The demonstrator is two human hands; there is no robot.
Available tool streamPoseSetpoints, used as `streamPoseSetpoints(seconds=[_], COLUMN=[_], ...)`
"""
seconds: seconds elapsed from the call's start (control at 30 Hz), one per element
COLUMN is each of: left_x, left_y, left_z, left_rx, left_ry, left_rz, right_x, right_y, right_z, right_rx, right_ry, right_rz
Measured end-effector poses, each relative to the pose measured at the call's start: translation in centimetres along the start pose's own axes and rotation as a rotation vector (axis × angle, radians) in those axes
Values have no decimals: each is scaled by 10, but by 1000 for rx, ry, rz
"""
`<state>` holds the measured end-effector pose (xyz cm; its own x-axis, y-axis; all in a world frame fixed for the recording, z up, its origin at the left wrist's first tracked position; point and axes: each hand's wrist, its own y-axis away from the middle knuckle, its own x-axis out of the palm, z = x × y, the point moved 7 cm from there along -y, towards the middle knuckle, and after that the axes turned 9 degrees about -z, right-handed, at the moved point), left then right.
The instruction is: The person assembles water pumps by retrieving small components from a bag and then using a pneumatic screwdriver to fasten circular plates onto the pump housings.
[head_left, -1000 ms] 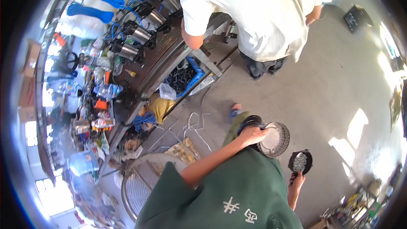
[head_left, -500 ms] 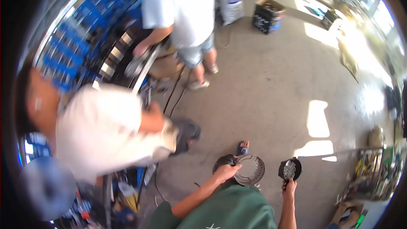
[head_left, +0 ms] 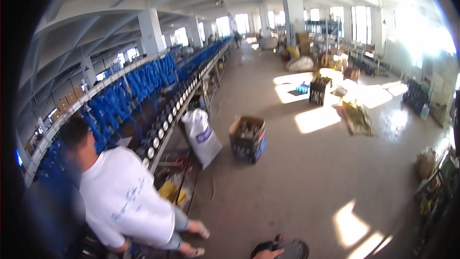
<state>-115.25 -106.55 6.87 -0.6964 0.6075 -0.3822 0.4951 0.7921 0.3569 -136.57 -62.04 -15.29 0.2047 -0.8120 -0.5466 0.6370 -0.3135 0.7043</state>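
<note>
My left hand (head_left: 269, 254) shows only in part at the bottom edge. Its fingers are closed on the rim of a dark, round, dish-like part (head_left: 298, 249), cut off by the picture's edge. A second black piece (head_left: 261, 248) sits against the same hand on its left; its kind cannot be made out. My right hand is out of the picture, as is the small black scoop-like holder it held earlier.
A person in a white shirt (head_left: 132, 196) stands at the left beside a long assembly line (head_left: 165, 127) hung with blue straps. Ahead are a white sack (head_left: 201, 136) and an open carton (head_left: 247, 139). Cluttered racks (head_left: 438, 187) line the right.
The view has swung up from my hands to the long hall. My left hand and the round part now sit at the bottom edge. My right hand has left the picture.
</note>
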Motion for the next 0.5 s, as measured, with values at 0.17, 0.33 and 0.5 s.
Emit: streamPoseSetpoints(seconds=[0.17, 0.33, 0.5], left_x=[-7, -103, -195], left_y=[-171, -283, -441], left_z=[31, -19, -69], left_rx=[-187, -456, -583], left_ry=[102, 318, 219], left_rz=[-155, -177, -200], right_x=[168, 322, 462], right_y=[-5, -25, -68], right_z=[246, 454, 589], right_rx=[-110, -294, -438], right_ry=[76, 60, -100], right_rz=[86, 161, 208])
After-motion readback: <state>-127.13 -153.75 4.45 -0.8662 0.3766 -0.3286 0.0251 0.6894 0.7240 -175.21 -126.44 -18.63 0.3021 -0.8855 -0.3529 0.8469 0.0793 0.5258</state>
